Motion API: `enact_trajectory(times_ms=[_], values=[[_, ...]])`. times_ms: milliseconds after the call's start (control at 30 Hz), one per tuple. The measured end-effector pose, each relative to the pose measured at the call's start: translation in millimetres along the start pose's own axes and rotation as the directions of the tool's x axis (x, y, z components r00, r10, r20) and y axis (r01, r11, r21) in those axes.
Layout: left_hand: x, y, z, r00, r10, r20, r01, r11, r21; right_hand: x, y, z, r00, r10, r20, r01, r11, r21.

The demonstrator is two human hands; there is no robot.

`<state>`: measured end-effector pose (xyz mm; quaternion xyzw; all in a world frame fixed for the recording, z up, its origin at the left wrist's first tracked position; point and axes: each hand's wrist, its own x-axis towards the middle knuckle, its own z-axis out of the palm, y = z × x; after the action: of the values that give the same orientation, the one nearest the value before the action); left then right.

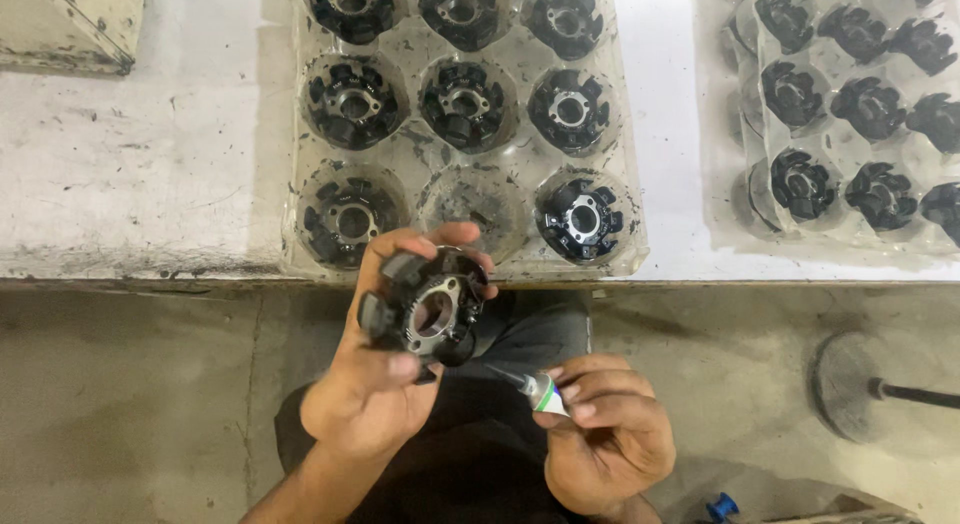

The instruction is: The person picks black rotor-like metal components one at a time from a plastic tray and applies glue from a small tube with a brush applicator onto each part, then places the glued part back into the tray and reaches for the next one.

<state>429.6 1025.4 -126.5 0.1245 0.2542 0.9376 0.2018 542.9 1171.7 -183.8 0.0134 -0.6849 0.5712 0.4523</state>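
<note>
My left hand (375, 379) holds a round black stator part (430, 306) with a metal centre ring, face up, just below the table's front edge. My right hand (605, 434) grips a small white tube with a dark pointed nozzle (530, 386); the nozzle tip points toward the part and lies just short of it. Directly above, a clear plastic tray (635, 219) holds several similar black parts in round pockets. Its middle front pocket (475, 199) is empty.
A second clear tray (735, 224) with several black parts lies at the right on the white table (150, 164). A box corner (70, 29) sits at top left. On the concrete floor, a round stand base (845, 384) at right and a small blue object (722, 506).
</note>
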Motion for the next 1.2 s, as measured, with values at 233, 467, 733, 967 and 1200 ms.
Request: enact_trajectory(times_ms=[233, 467, 733, 967, 1200], values=[[-16, 8, 10, 0.967, 0.173, 0.187, -0.251, 0.774, 0.581, 7, -7, 4, 0.992, -0.104, 0.075, 0.114, 0.981, -0.154], [-14, 5, 4, 0.968, 0.150, 0.200, -0.239, 0.791, 0.564, 10, -21, 2, 0.972, -0.065, 0.228, 0.121, 0.962, -0.245], [-10, 5, 0, 0.962, 0.151, 0.227, -0.260, 0.760, 0.595, 18, -27, 1, 0.947, -0.025, 0.321, 0.126, 0.947, -0.296], [-14, -1, -11, 0.960, 0.132, 0.247, -0.255, 0.780, 0.571, 17, -21, 11, 0.971, -0.083, 0.222, 0.138, 0.960, -0.245], [-17, -8, -16, 0.969, 0.124, 0.213, -0.217, 0.840, 0.497, 17, -17, 9, 0.971, -0.086, 0.224, 0.136, 0.966, -0.221]])
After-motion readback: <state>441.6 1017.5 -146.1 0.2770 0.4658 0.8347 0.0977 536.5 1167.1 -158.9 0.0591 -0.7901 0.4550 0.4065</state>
